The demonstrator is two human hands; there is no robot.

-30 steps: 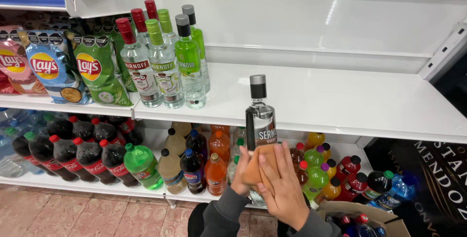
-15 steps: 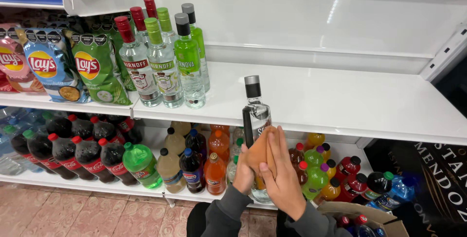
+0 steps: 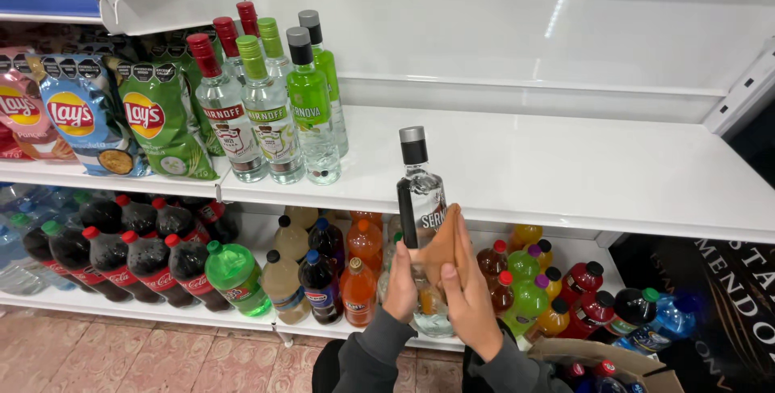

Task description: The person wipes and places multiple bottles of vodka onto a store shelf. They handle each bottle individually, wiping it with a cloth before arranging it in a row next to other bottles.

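I hold a clear glass bottle with a black neck and grey cap upright in front of the white middle shelf. My left hand grips its lower body from the left. My right hand presses against its right side, fingers pointing up over the label, with a brownish patch, perhaps a cloth, under them. The bottle's base is hidden behind my hands.
Several clear and green bottles with red, green and grey caps stand at the shelf's left. Chip bags hang further left. Soda bottles and coloured drinks fill the lower shelf. A cardboard box sits at bottom right.
The bottle has drifted slightly left. My right hand has slid up along its side, covering more of the label.
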